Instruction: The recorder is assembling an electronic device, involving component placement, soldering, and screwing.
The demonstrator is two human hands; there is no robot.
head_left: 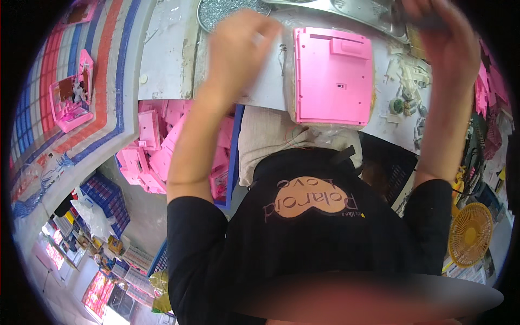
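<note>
A pink plastic casing lies on the worktable between my hands, with a raised block near its far edge and a small slot in its middle. My left hand is lifted just left of it, fingers curled together, beside a round metal dish of small silvery pieces. What the fingertips may hold is too small and blurred to tell. At the far right my right hand is raised and smeared by motion. Its fingers curl near a dark object that I cannot make out.
A shiny metal tray sits at the far edge. Small white plastic parts are heaped right of the casing, around a green roll. Pink casings fill a blue crate below left. A yellow fan stands at the lower right.
</note>
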